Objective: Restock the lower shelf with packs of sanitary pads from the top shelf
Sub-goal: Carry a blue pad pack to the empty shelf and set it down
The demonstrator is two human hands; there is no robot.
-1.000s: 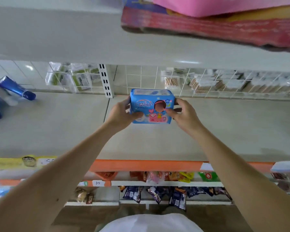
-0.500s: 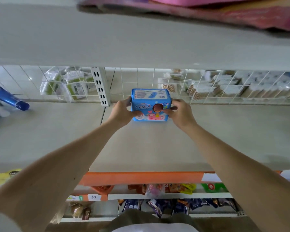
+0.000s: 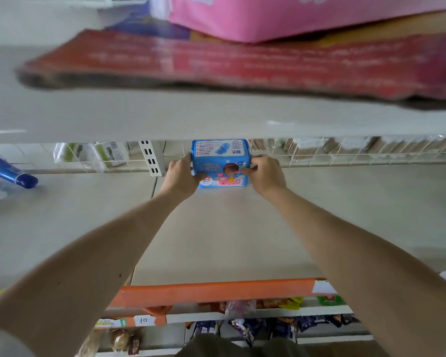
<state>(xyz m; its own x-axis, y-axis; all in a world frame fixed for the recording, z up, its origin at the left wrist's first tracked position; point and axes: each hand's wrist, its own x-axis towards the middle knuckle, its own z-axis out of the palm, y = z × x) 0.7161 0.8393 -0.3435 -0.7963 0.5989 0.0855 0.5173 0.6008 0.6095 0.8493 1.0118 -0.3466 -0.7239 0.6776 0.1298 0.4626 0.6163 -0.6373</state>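
Head view, only view available.

Step in hand: placement of one blue pack of sanitary pads (image 3: pixel 220 163) at the back of the lower shelf (image 3: pixel 216 233). The pack is seen just above the centre of the frame, upright, printed face toward the camera, its bottom edge apparently touching the shelf surface; contact cannot be confirmed. It stands close to the wire back grille (image 3: pixel 345 155), just right of the slotted upright (image 3: pixel 151 158).

The pack is held from both sides. The left hand (image 3: pixel 182 176) is curled round its left edge with the thumb on the front face; the right hand (image 3: pixel 265 173) pinches the right edge, fingers (image 3: pixel 247 171) on the front. Both arms are extended fully.

Judged next move: the pack is to be seated square against the grille, then both grips released and the hands withdrawn without the pack being tipped forward. More stock is visible at the top of the frame: a pink pack (image 3: pixel 294 16) on the top shelf (image 3: pixel 216 114), blurred.

Left of frame: a blue tube (image 3: pixel 13 172) lies on the shelf.

Change from the earlier frames: the pack has been carried deeper, from mid-shelf toward the grille, and lowered. The grip is unchanged. The camera has tilted upward, so more of the top shelf is shown.
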